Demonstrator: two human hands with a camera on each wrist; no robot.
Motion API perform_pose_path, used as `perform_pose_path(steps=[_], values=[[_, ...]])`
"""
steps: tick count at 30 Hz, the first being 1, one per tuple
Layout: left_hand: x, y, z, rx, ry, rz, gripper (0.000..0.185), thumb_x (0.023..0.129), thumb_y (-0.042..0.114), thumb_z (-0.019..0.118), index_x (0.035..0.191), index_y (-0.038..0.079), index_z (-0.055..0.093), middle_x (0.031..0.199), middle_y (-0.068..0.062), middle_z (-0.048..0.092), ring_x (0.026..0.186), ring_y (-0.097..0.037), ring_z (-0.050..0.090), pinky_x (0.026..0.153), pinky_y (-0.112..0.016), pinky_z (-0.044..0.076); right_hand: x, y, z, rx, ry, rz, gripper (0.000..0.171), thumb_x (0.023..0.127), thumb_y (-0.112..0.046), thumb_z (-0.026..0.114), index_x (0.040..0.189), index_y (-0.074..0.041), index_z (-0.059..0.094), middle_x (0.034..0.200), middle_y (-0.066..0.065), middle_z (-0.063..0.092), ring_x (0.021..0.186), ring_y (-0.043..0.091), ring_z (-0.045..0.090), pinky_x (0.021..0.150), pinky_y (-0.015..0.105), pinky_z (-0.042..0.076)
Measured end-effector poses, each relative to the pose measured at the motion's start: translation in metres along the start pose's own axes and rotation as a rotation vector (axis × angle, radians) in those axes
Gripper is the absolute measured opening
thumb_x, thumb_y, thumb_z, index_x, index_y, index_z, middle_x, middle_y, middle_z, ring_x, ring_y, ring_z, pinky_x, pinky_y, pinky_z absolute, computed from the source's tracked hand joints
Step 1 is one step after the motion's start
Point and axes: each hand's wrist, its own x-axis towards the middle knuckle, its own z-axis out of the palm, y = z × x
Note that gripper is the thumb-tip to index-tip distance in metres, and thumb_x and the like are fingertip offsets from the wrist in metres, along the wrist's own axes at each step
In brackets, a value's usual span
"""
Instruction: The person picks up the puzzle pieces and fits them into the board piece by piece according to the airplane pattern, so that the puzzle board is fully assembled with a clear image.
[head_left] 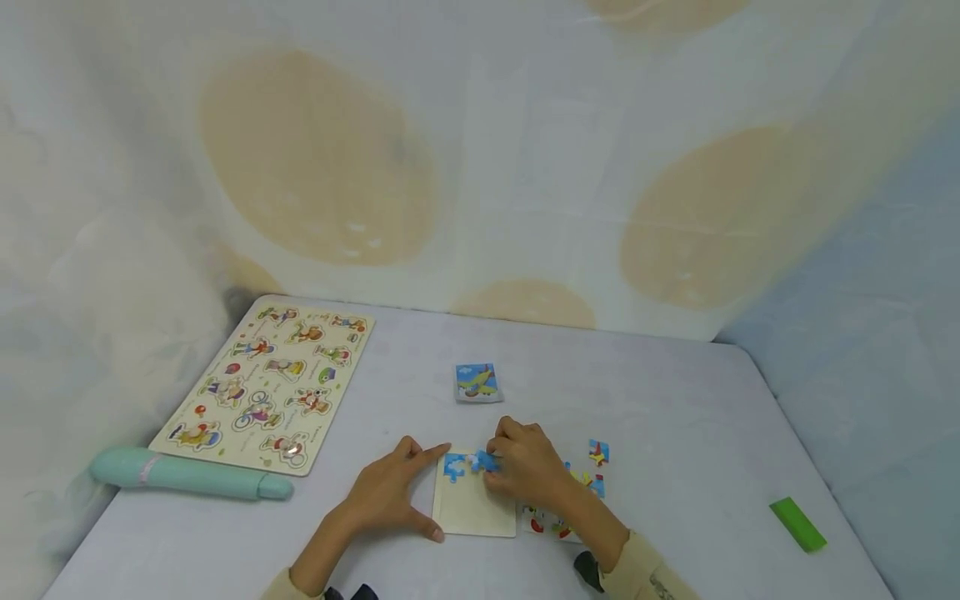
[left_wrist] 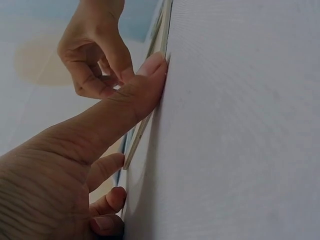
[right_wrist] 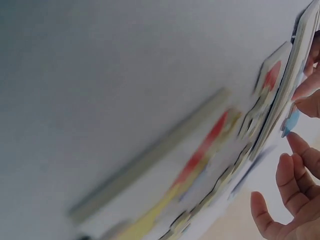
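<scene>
Puzzle tray (head_left: 472, 508), pale and square, lying flat on the grey table (head_left: 675, 417) near its front edge, with a blue piece already seated in the far left corner. From the head view: left hand (head_left: 390, 497) spread along the tray's left edge, forefinger at the far corner, thumb at the near one; right hand (head_left: 528, 464) curled over the far edge, pinching a blue puzzle piece (head_left: 486, 461) just above the tray. Loose pieces (head_left: 588, 479) scattered just right of the tray, partly hidden by the right forearm. Picture card (head_left: 477, 382) with a yellow plane lying beyond the tray, apart from it. Large peg board (head_left: 268, 382) of cartoon figures at far left, a mint-green pen (head_left: 187, 473) along its near edge, a green block (head_left: 798, 524) well off to the right. From the left wrist view: thumb pressed to the tray's thin edge (left_wrist: 150, 107), other fingers loosely bent, right hand (left_wrist: 95, 55) pinching beyond. From the right wrist view: blurred loose pieces (right_wrist: 210, 165) in the foreground, blue piece (right_wrist: 291, 121) at the fingertips, left hand's fingers (right_wrist: 287, 200) below.
</scene>
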Motion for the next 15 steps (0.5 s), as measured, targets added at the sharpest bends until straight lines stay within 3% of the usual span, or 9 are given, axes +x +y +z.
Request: perform_pose_path(steps=[5, 15], values=[[0.0008, 0.0001, 0.0004, 0.003, 0.009, 0.004, 0.110, 0.043, 0.075, 0.072, 0.139, 0.033, 0.039, 0.097, 0.008, 0.038, 0.071, -0.009, 0.040, 0.058, -0.023, 0.035, 0.0048, -0.0031, 0.0030, -0.059, -0.020, -0.049, 0.022, 0.069, -0.031, 0.073, 0.081, -0.013, 0.072, 0.082, -0.006, 0.045, 0.072, 0.005, 0.045, 0.076, 0.035, 0.045], [0.0005, -0.0011, 0.0014, -0.001, 0.007, 0.009, 0.110, 0.043, 0.074, 0.072, 0.139, 0.033, 0.039, 0.096, 0.007, 0.038, 0.071, -0.009, 0.040, 0.057, -0.023, 0.034, 0.0061, -0.0037, 0.0061, -0.091, -0.069, -0.062, 0.027, 0.072, -0.032, 0.071, 0.091, -0.012, 0.072, 0.088, -0.005, 0.049, 0.076, 0.007, 0.050, 0.079, 0.036, 0.044]])
